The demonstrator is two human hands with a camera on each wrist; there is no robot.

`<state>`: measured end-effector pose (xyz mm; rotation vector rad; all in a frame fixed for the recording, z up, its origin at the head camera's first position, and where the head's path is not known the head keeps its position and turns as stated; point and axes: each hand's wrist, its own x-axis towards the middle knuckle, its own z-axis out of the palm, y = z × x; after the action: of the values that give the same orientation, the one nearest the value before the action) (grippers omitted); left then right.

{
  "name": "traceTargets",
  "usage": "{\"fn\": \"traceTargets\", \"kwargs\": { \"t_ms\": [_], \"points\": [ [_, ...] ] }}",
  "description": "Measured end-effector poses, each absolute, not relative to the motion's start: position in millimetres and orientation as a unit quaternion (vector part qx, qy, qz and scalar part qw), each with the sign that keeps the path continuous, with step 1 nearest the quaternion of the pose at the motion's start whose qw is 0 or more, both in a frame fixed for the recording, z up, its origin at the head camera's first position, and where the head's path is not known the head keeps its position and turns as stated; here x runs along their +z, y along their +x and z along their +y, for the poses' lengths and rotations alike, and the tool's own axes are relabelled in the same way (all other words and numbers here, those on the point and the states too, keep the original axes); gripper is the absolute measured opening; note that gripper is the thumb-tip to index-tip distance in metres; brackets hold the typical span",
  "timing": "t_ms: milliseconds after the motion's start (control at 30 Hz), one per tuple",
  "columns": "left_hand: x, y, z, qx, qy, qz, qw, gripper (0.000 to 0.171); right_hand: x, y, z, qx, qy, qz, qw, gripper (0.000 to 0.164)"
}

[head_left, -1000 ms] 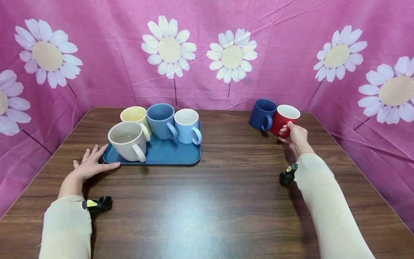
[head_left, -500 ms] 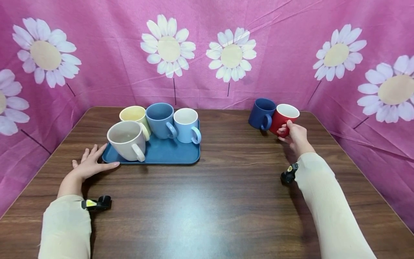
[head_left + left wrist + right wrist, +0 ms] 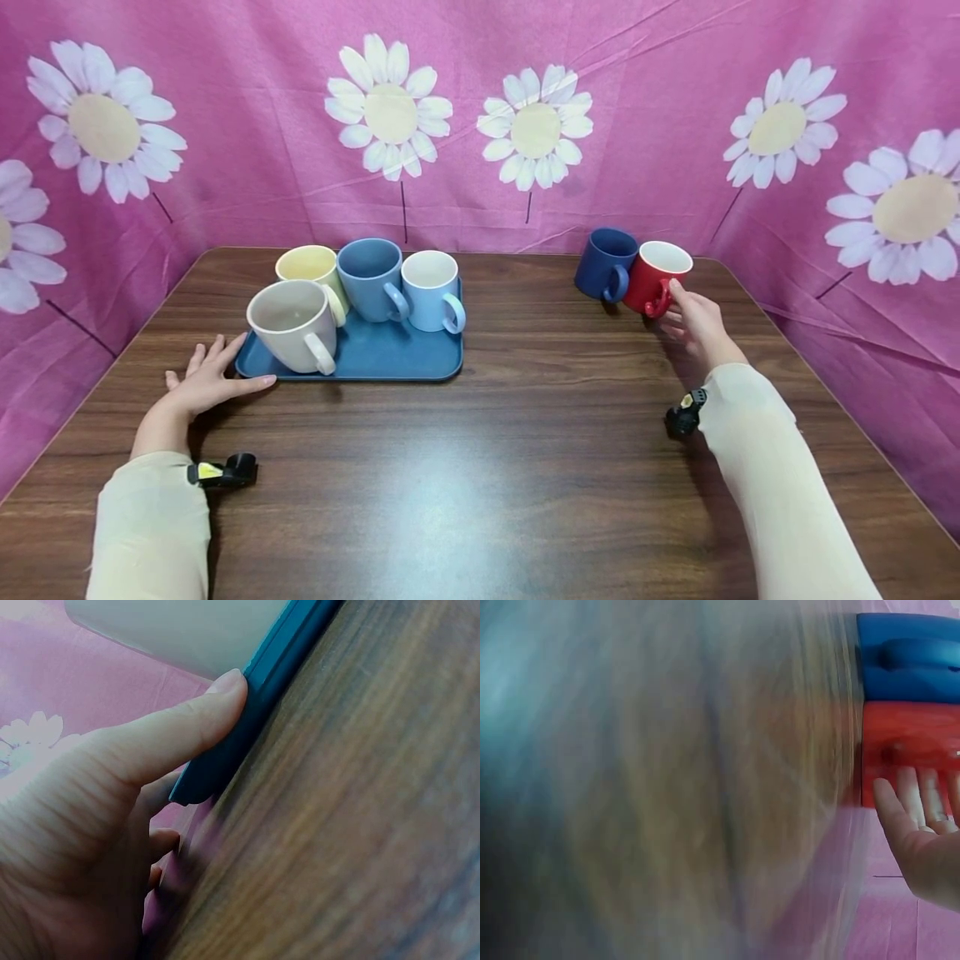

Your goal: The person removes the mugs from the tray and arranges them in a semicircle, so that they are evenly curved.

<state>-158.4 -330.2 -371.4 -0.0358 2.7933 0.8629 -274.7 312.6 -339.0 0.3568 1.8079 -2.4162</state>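
Note:
At the left corner of a blue tray, my left hand has its thumb against the front rim and its other fingers spread along the side. The left wrist view shows that thumb on the tray's edge. A red mug with a white inside stands upright at the back right, beside a navy mug. My right hand is at the red mug's right, thumb by the handle. In the right wrist view its fingers look extended, in front of the red mug, not wrapped round it.
On the tray stand a large off-white mug, a yellow mug, a medium-blue mug and a light-blue mug, handles towards the front right. A pink flowered cloth hangs behind the brown wooden table.
My right hand has loosened from the red mug's handle and drawn slightly back to the right, so the handle shows more. The red mug and my left hand stay about where they were.

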Motion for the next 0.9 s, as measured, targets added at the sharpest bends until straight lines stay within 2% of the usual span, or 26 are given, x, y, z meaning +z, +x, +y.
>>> {"fn": "traceTargets", "kwargs": {
  "t_ms": [167,233,300,433,500,900],
  "points": [
    [-371.1,-159.1,-330.3,0.293,-0.011,0.95,0.107,0.097,-339.4,-269.5,317.2,-0.79,0.101,0.6,0.069,0.014],
    [-371.0,-159.1,-330.5,0.293,-0.011,0.95,0.107,0.097,-339.1,-268.7,318.3,-0.79,0.099,0.601,0.074,0.017],
    [-371.3,-159.1,-330.9,0.292,-0.011,0.95,0.107,0.097,-338.4,-267.4,319.6,-0.781,0.101,0.612,0.075,0.031],
    [-371.6,-158.8,-331.0,0.293,-0.011,0.95,0.11,0.097,-336.5,-261.7,321.3,-0.746,0.099,0.654,0.078,0.072],
    [-371.4,-158.6,-330.6,0.294,-0.011,0.949,0.11,0.097,-336.1,-258.4,321.8,-0.727,0.092,0.676,0.078,0.083],
    [-370.4,-158.0,-329.7,0.302,-0.012,0.946,0.114,0.097,-336.9,-243.0,320.0,-0.678,0.022,0.731,0.075,0.085]
  ]
}}
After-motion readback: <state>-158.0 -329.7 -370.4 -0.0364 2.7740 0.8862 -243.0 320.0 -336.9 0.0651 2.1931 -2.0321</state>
